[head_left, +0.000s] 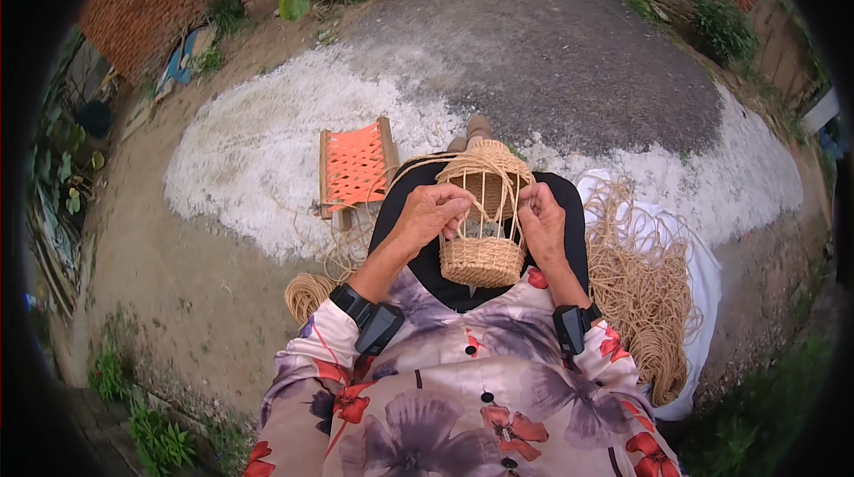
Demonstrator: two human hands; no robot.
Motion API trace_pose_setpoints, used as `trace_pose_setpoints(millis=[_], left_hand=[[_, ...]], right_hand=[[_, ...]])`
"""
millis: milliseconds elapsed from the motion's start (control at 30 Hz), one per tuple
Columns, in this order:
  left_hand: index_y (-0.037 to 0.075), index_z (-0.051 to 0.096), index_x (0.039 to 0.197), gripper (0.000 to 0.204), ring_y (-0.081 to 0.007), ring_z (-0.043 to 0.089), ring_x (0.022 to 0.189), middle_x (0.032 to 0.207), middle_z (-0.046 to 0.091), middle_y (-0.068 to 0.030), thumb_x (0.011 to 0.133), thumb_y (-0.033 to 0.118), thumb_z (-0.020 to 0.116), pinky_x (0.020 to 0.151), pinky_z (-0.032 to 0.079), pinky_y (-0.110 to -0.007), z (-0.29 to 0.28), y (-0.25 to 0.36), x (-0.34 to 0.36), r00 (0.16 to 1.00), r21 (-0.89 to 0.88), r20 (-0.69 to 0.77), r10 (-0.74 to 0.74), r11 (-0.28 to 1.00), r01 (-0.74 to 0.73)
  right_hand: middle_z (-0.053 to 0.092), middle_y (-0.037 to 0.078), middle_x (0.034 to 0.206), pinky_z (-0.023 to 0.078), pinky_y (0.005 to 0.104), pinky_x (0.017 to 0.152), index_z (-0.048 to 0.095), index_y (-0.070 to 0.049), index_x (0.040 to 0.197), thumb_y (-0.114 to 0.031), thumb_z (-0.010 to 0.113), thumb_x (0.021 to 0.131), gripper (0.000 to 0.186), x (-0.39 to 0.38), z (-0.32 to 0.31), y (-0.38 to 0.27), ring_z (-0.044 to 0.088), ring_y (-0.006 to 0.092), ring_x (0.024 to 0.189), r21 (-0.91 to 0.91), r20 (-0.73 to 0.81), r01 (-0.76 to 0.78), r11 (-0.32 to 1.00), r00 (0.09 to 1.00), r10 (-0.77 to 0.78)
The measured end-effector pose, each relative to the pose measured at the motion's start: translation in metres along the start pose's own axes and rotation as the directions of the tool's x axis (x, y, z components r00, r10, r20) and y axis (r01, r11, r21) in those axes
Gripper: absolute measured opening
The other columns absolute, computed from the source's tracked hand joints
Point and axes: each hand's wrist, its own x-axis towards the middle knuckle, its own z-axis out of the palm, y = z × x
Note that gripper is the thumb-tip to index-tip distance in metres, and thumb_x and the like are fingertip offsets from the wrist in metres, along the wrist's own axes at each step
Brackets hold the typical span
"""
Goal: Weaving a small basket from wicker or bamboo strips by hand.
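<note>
A woven straw-coloured basket (pixel 482 260) with upright open rods and a woven top rests on black cloth (pixel 405 197) over my lap. My left hand (pixel 436 215) pinches a natural-fibre cord (pixel 471 203) at the basket's left side, among the rods. My right hand (pixel 540 217) is closed at the right rim, its fingertips on the cord or rods there; exactly what it grips is partly hidden. Loose strands loop over the basket's top and trail to the left.
An orange woven stool (pixel 354 166) lies at front left, with a cord coil (pixel 307 295) nearer me. Tangled cord (pixel 640 299) lies on white cloth (pixel 703 326) at right. White gravelly material (pixel 231 148), grey paving (pixel 587 50), brick walls (pixel 133 15) and plants (pixel 721 28) surround me.
</note>
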Motion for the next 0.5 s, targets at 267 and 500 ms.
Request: trace_pose_setpoints(millis=[267,500], left_hand=[[0.01,0.066,0.099,0.02,-0.0191,0.062,0.064,0.076,0.067,-0.0079,0.08,0.014,0.068,0.061,0.048,-0.033,0.028,0.005,0.007,0.907,0.713,-0.106,0.407,0.667,-0.216],[0.008,0.056,0.099,0.023,-0.0226,0.06,0.059,0.061,0.056,-0.0057,0.075,0.009,0.06,0.061,0.049,-0.039,-0.008,-0.011,-0.024,0.912,0.485,-0.342,0.225,0.874,-0.034]], right_hand=[[0.048,-0.003,0.066,0.041,0.0219,0.058,0.055,-0.003,0.092,0.002,0.051,0.081,0.013,-0.001,0.0,0.013,0.045,0.0047,0.061,0.064,-0.036,-0.039,0.997,0.999,0.041],[0.049,-0.002,0.065,0.041,0.0232,0.057,0.055,-0.003,0.091,0.001,0.053,0.081,0.011,-0.001,-0.003,0.007,0.046,0.0053,0.06,-0.002,-0.065,-0.05,0.999,0.997,0.05]])
